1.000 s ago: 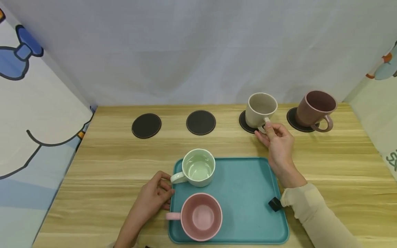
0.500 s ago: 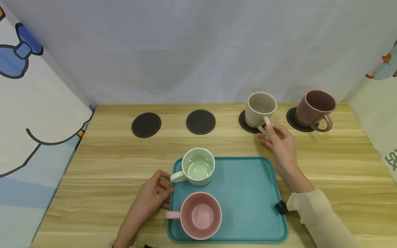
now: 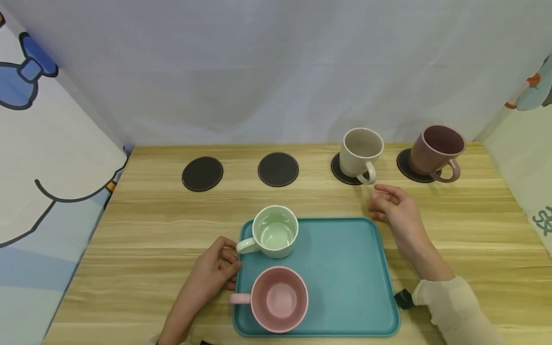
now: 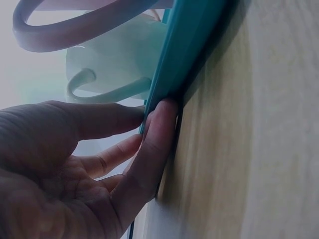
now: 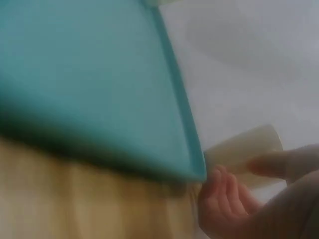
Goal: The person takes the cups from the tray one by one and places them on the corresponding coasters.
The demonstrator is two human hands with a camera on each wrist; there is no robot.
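In the head view my left hand [image 3: 213, 268] is at the left edge of the teal tray [image 3: 345, 282]. The left wrist view shows its thumb and a fingertip [image 4: 162, 117] pinching the tray's rim. On the tray stand a mint green mug [image 3: 276, 232] and, nearer me, a pink mug [image 3: 280, 299], handles pointing left. A beige mug [image 3: 360, 148] stands on a black coaster [image 3: 337, 168], its handle toward me. Just in front of that handle is my right hand [image 3: 401, 211], fingers loosely bent, holding nothing. The right wrist view is blurred.
A brown-mauve mug [image 3: 431, 155] stands on another black coaster [image 3: 405, 165] at the far right. Two bare black coasters [image 3: 202, 173] lie to the left in the same row. A pale cloth wall [image 3: 276, 72] rises behind the wooden table [image 3: 142, 230].
My right hand has let go of the beige mug's handle and drawn back toward me and slightly right. The mug stays on its coaster. My left hand has not moved.
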